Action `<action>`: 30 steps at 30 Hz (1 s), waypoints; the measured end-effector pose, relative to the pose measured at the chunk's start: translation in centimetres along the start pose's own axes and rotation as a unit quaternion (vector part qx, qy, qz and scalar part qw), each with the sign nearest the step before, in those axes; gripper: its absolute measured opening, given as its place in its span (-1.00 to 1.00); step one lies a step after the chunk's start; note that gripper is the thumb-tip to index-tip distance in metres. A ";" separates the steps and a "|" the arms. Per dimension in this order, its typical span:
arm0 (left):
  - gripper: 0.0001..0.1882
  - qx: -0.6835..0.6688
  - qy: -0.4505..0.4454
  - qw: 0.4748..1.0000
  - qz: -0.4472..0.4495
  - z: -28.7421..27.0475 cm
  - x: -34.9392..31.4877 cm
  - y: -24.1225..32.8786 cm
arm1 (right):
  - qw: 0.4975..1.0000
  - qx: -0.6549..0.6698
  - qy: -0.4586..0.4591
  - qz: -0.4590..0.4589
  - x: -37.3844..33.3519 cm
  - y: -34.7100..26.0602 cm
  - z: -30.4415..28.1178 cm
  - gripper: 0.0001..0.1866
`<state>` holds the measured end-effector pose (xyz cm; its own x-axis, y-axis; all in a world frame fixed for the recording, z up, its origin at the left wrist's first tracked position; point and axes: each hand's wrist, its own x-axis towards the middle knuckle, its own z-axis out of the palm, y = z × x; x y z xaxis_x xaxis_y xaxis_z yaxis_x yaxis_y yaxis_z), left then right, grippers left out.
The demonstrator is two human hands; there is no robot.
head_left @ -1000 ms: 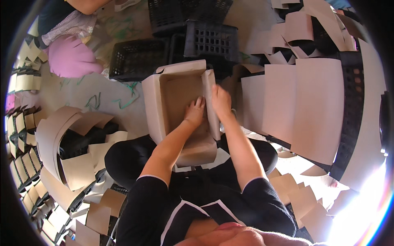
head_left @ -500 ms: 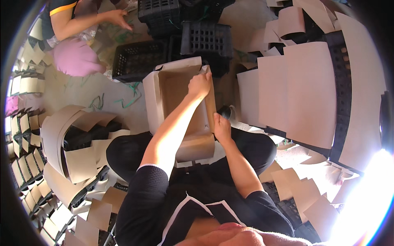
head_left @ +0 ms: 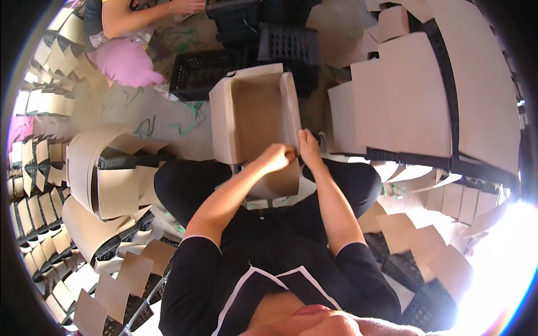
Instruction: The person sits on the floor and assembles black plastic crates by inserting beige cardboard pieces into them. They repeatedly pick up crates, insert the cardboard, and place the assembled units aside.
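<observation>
A brown cardboard box point(head_left: 259, 117) lies open on my lap, its flaps standing up on the left, right and far sides. My left hand point(head_left: 277, 157) is curled at the box's near right corner, fingers closed on the edge of the near flap. My right hand point(head_left: 308, 147) sits right beside it, pressing on the lower end of the right side flap. Both forearms reach up from my black shirt. The inside of the box is bare.
Black plastic crates point(head_left: 291, 42) stand beyond the box. Flat cardboard sheets point(head_left: 414, 106) are stacked on crates to the right, more curled cardboard point(head_left: 106, 168) to the left. Another person point(head_left: 129, 22) in pink sits at the far left, a hand on a crate.
My left hand pulled back from the box's far right edge to its near right corner. My right hand stayed on the right flap. The box now sits nearer and straighter.
</observation>
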<state>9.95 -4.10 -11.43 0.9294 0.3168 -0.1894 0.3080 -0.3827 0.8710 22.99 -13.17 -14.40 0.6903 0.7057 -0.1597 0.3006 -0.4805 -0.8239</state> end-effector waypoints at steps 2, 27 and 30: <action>-0.90 0.044 0.122 0.991 0.024 -2.1 -2.0 0.9 | 0.999 0.035 -0.022 0.030 -1.0 -0.9 -1.3 -0.56; -0.55 0.183 0.195 0.963 0.029 -1.9 -11.0 -4.7 | 0.966 -0.238 -0.060 -0.087 -9.5 -1.3 0.3 -0.47; -0.55 0.211 0.178 0.961 -0.009 -1.6 -11.1 -4.3 | 0.961 -0.263 -0.081 -0.038 -9.3 -2.5 0.0 -0.43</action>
<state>-1.98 -4.61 -12.31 0.8178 0.5747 0.0305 0.4480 -0.6690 0.5931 15.77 -18.53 -10.84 0.5538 0.8009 -0.2279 0.6663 -0.5904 -0.4554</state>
